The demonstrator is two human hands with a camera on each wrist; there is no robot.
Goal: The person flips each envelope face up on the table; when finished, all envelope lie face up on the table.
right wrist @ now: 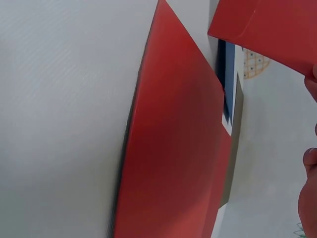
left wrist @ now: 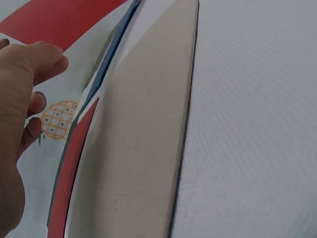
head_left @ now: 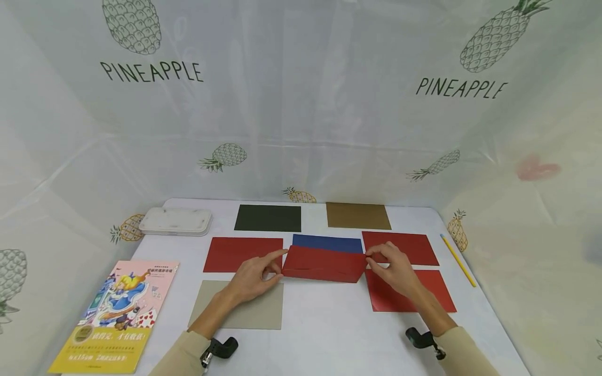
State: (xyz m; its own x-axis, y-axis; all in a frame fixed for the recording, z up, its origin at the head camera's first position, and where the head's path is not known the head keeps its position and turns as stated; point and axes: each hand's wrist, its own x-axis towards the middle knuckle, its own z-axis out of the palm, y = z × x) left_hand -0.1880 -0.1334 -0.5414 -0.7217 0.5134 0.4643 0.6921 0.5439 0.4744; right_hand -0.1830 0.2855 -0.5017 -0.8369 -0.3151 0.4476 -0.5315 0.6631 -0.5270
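Note:
A red envelope (head_left: pixel 324 263) with a flap seam along its face is held up between both hands, overlapping a blue rectangle (head_left: pixel 327 243) behind it in the head view. My left hand (head_left: pixel 252 277) holds its left edge, index finger stretched along the upper corner and thumb by the lower one. At the opposite edge, my right hand (head_left: pixel 395 266) pinches the envelope between thumb and index finger. The right wrist view shows the envelope's corner (right wrist: pixel 267 29) raised over the table, with most of that hand outside the frame.
Red rectangles lie left (head_left: pixel 242 255) and right (head_left: pixel 402 248), another (head_left: pixel 414 292) under my right hand. A beige one (head_left: pixel 244 313) is below my left hand. Dark green (head_left: pixel 268 218) and brown (head_left: pixel 358 215) ones lie behind. Book (head_left: pixel 117 318), white case (head_left: pixel 176 221) and pencil (head_left: pixel 458 260) flank them.

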